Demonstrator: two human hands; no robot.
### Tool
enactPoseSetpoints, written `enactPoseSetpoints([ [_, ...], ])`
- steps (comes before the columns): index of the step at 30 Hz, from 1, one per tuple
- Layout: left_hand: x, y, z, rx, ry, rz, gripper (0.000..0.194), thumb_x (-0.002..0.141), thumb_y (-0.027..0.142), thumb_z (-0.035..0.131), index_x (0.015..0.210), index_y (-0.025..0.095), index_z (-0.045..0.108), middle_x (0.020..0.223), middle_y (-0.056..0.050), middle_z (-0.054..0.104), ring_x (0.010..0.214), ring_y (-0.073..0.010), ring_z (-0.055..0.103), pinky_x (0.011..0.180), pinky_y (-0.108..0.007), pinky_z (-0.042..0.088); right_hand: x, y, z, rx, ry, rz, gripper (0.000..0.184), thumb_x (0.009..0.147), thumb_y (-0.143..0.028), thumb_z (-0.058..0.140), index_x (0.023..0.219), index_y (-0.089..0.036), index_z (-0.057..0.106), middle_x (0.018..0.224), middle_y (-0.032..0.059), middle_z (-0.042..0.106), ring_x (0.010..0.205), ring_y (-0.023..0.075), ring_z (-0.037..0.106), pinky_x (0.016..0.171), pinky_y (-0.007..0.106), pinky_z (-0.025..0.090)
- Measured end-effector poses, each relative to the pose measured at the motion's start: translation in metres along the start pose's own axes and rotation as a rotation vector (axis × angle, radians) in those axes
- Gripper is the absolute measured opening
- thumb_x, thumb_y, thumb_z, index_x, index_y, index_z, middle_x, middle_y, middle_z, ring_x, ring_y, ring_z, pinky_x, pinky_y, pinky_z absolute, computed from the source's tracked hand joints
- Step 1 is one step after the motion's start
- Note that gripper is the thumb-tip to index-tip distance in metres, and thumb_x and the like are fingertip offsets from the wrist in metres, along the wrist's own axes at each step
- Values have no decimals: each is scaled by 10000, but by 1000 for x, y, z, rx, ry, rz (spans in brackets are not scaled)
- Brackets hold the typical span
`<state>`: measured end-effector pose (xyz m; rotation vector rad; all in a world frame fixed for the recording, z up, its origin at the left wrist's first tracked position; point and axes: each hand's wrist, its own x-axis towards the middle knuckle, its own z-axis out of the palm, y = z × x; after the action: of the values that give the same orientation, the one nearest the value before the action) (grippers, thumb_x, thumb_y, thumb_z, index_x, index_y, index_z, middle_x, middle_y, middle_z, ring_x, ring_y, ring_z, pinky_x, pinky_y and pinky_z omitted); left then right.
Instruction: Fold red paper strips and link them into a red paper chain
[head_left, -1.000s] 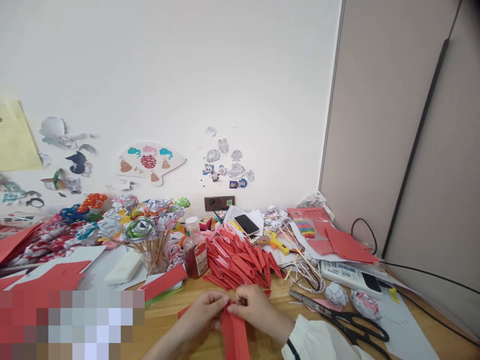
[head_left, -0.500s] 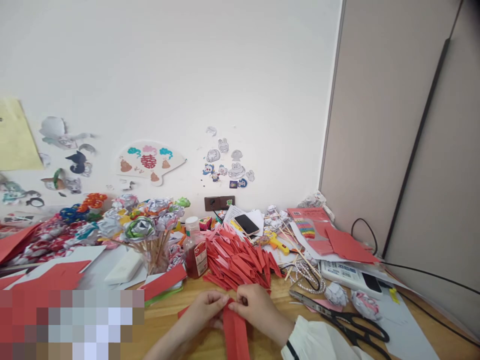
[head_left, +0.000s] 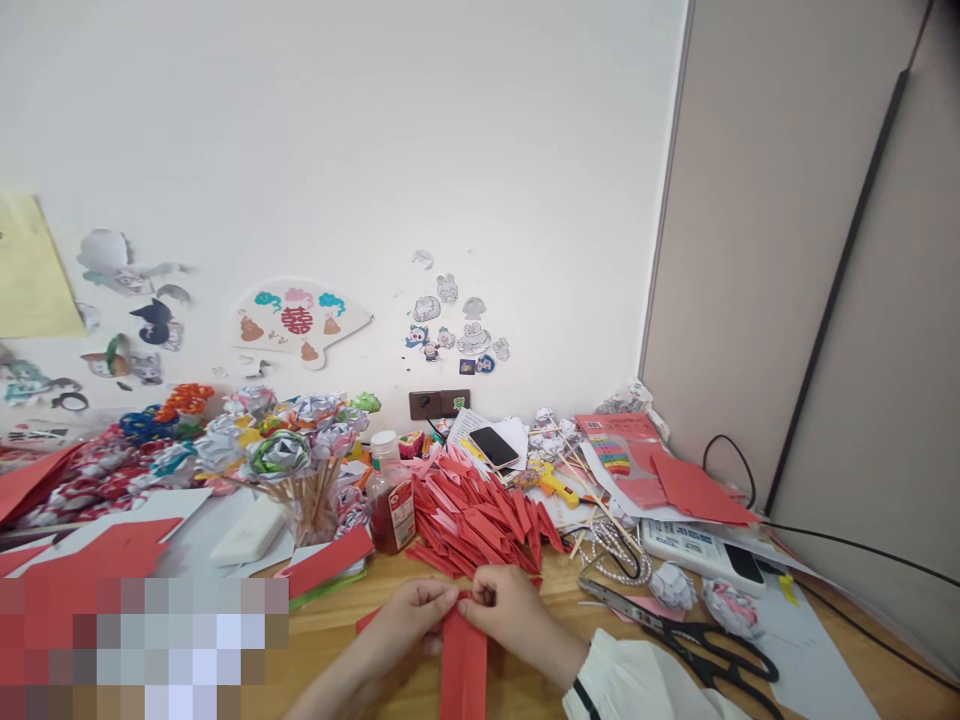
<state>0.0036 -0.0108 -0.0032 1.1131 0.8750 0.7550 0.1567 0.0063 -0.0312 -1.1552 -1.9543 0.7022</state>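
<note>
A strip of red paper [head_left: 463,665] runs from between my hands down past the bottom of the view, with a crease along its length. My left hand [head_left: 418,612] pinches its top end from the left. From the right, my right hand [head_left: 504,610] pinches the same end between thumb and bent fingers, the two thumbs close together. Another bit of red paper [head_left: 367,621] shows behind my left hand on the wooden table [head_left: 337,630]. Just beyond my hands lies a heap of folded red paper pieces [head_left: 480,515].
Black-handled scissors [head_left: 690,640] lie on the right near crumpled paper balls and a bead string [head_left: 619,550]. A bottle of red-brown liquid [head_left: 390,505] stands left of the heap. Behind are a phone [head_left: 493,447], a yellow glue gun [head_left: 556,485] and paper flowers [head_left: 281,453].
The lower part of the red strip has swung slightly to the left. Both hands keep their pinch at its top end, nearly in the same place.
</note>
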Motion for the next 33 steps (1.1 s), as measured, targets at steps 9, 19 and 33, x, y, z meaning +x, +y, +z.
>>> enactPoseSetpoints([
  [9, -3, 6, -3, -62, -47, -29, 268, 665, 380, 597, 711, 116, 599, 689, -73, 649, 676, -165, 610, 620, -241, 442, 0, -1, -1, 57, -8, -37, 171, 685, -223, 506, 548, -151, 434, 503, -63, 374, 487, 62, 342, 445, 167, 227],
  [19, -1, 4, -5, 9, -18, -31, 288, 617, 341, 654, 796, 119, 618, 718, -67, 650, 704, -175, 610, 635, -252, 448, 0, -1, -1, 20, 29, -61, 142, 688, -217, 514, 573, -152, 463, 524, -56, 424, 505, 68, 381, 461, 167, 243],
  [33, 11, -14, -2, 40, 135, -20, 336, 559, 425, 662, 634, 132, 516, 532, 21, 565, 488, -113, 540, 500, -235, 428, 3, 4, 8, 298, 66, 2, 200, 759, -269, 448, 606, -141, 474, 541, -45, 404, 522, 79, 377, 485, 180, 283],
])
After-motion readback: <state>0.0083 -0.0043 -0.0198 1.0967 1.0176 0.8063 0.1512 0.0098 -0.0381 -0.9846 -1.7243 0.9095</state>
